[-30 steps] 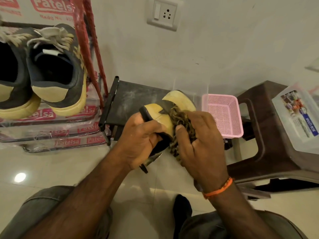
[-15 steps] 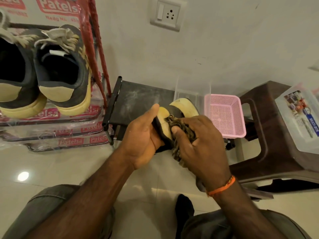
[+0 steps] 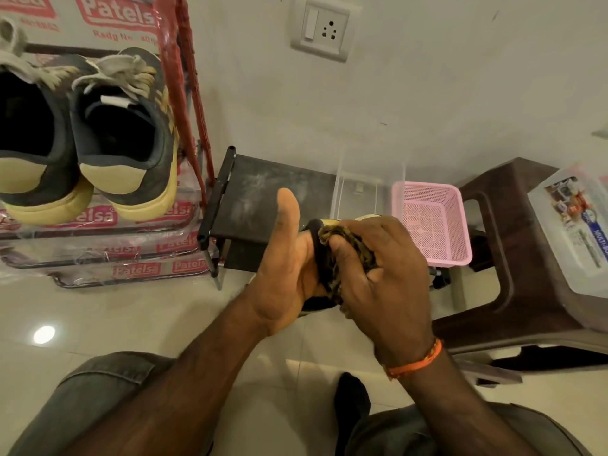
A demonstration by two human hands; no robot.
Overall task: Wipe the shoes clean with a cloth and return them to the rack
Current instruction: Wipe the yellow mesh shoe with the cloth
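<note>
My left hand [image 3: 285, 268] holds a black and tan sandal [image 3: 316, 229] from the left side, thumb sticking straight up; most of the sandal is hidden between my hands. My right hand [image 3: 383, 274] grips a crumpled brown patterned cloth [image 3: 339, 236] and presses it against the sandal. A pair of dark grey sneakers [image 3: 121, 136] with cream soles and pale laces sits on the plastic-wrapped red shoe rack [image 3: 184, 80] at upper left.
A low black stand [image 3: 250, 195] is just beyond my hands against the wall. To its right is a pink mesh basket [image 3: 434, 222], then a brown plastic stool [image 3: 513, 258] carrying a clear lidded box [image 3: 572, 232]. My knees frame the tiled floor [image 3: 131, 317].
The sandal has turned edge-on and sunk between my hands, so less of it shows. My left thumb has lifted straight up. My right hand keeps rubbing with the cloth.
</note>
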